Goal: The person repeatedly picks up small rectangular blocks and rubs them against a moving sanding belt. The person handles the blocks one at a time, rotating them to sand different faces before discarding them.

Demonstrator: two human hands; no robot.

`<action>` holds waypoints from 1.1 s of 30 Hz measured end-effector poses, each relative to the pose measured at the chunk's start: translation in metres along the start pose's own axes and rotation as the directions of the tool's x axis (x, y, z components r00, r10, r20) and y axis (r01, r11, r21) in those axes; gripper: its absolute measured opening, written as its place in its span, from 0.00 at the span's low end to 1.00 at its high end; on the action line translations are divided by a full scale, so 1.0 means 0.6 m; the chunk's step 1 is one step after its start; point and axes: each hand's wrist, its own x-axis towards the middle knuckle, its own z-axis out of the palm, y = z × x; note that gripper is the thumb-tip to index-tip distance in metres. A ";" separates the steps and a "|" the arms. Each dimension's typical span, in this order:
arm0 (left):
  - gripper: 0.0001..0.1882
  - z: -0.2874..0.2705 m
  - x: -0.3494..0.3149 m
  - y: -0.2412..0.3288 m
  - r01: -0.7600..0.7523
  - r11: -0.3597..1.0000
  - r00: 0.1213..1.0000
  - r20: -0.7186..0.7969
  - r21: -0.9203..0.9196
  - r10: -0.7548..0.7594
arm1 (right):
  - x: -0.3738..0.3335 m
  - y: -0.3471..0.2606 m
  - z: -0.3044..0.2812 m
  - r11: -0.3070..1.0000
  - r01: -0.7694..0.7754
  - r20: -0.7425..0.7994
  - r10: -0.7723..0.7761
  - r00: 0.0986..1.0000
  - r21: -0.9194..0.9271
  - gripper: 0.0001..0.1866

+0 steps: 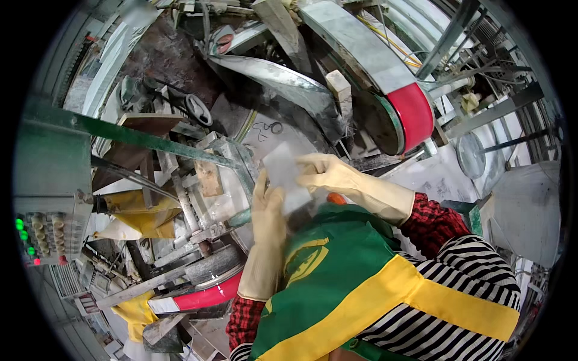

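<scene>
Both my hands wear long cream rubber gloves. My left hand [268, 210] and my right hand [328, 171] together hold a small pale grey rectangular slab piece [283, 174], tilted, just above my chest. The left glove grips its lower left edge, the right glove its upper right edge. A green and yellow apron [337, 277] over a striped, red-checked sleeve fills the lower right. The slab sits in front of a dusty grinding machine with a red-rimmed wheel [415, 114].
A second red-rimmed wheel [205, 295] lies low left of my left forearm. A green metal frame bar [150, 138] crosses the left. A control box with green and red lights [42, 231] is at far left. Yellow cloth [141, 213] hangs on the machine. A grey round stand [472, 153] is right.
</scene>
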 end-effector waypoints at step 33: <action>0.42 0.146 0.009 0.067 -0.058 0.982 0.882 0.470 0.182 -0.035 | -0.154 -0.083 -0.027 0.998 0.050 -0.061 -0.048 0.997 0.023 0.36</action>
